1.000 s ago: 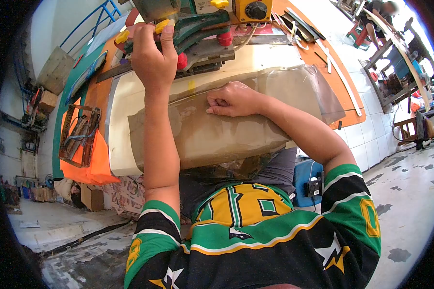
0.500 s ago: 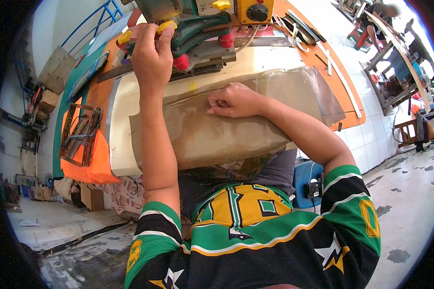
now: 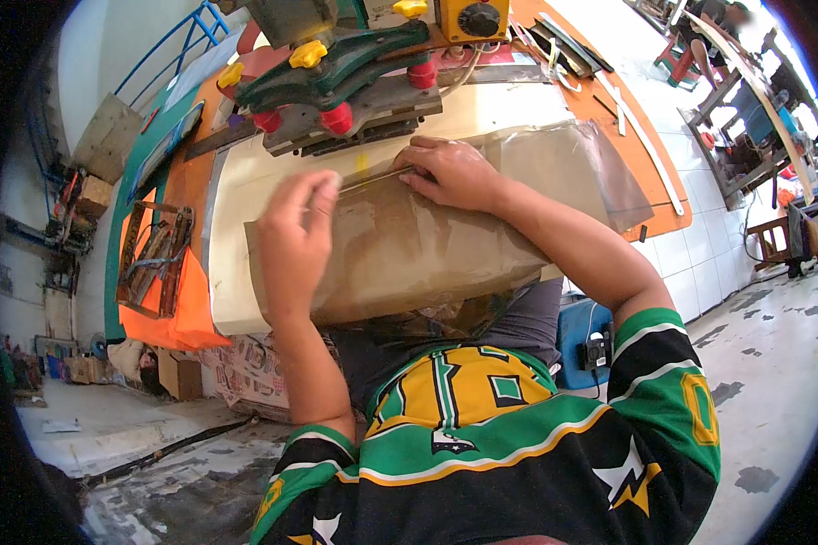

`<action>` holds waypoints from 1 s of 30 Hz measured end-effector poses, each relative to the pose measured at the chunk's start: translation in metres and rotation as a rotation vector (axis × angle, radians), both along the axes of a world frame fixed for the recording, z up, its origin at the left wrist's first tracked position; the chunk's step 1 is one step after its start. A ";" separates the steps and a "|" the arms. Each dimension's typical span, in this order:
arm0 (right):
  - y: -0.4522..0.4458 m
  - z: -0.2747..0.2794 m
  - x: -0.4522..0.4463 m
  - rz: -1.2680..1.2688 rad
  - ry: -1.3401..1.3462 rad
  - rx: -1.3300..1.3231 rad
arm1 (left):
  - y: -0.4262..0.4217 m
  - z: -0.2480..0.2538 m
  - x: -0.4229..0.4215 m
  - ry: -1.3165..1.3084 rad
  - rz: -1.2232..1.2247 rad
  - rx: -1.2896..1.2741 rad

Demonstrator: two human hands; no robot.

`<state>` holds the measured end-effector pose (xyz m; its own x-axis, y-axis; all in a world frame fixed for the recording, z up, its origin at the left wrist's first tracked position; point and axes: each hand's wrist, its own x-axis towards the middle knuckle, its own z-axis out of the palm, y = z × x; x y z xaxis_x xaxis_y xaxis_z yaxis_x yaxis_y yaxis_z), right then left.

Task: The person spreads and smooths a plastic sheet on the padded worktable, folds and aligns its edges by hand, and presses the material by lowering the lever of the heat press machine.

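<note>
A brown, see-through plastic sheet [image 3: 409,254] lies over the cream work surface and hangs toward my lap. My right hand [image 3: 453,174] rests on its far part, fingers curled and thumb drawn in at the far edge, pinching it. Above the sheet's left end is my left hand [image 3: 295,241], its fingers pointing away from me and smeared by motion; whether they hold anything does not show. Just beyond both hands stands a green press machine [image 3: 332,77] with yellow knobs [image 3: 308,54] and red caps [image 3: 336,118]; neither hand touches it.
On the left, a rusty metal frame [image 3: 154,259] lies on orange sheeting [image 3: 195,304]. A yellow control box [image 3: 473,20] with a black dial stands at the back. Strips [image 3: 609,100] lie on the orange board at right. Another person [image 3: 713,41] sits at the far right.
My left hand has left the yellow knob and come down toward the sheet. My right hand has shifted slightly away from me, from a fist to a pinch at the sheet's edge.
</note>
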<state>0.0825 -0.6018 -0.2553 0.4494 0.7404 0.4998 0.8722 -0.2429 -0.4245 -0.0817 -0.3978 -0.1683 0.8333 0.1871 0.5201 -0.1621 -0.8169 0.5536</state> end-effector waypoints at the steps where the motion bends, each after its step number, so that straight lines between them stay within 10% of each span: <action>1: 0.000 -0.001 0.001 -0.083 -0.033 -0.049 | 0.001 -0.012 -0.003 0.107 -0.050 0.064; 7: 0.000 0.004 0.001 -0.168 0.042 -0.175 | 0.021 -0.092 -0.009 0.334 -0.065 0.275; 30: -0.073 0.054 0.032 -0.103 0.253 -0.374 | 0.046 -0.094 -0.004 0.312 -0.071 0.300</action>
